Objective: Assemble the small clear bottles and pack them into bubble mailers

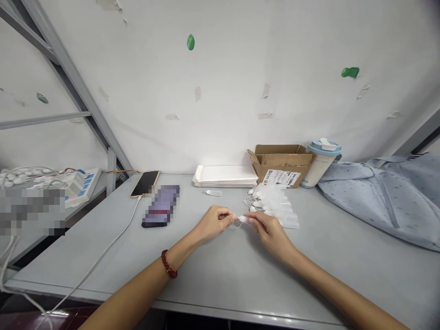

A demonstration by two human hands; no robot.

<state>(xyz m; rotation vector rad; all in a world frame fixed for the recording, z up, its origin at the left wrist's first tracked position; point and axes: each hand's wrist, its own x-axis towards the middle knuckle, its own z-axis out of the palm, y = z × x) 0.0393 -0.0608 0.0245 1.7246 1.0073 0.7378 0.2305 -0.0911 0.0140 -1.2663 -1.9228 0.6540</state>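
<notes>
Pinching a small white-tipped piece (243, 219) over the grey counter (220, 279), the left hand (218, 223) has its fingers narrowed at the tip; the right hand (271, 230) has its fingers around the other end; a thin loop (235, 226) hangs between them; translucent pieces (275, 199) lie piled just behind the right hand.

Honestly can't see much of the little white-capped piece (243, 219), the fingers of the left hand (213, 223) and right hand (272, 232) hide both ends. Label (280, 178) on the cardboard box (288, 159)? Way too tiny to read. The purple slab (161, 204) is one blocky blur, and the speckled blue fabric (374, 197) gets cut off at right.
</notes>
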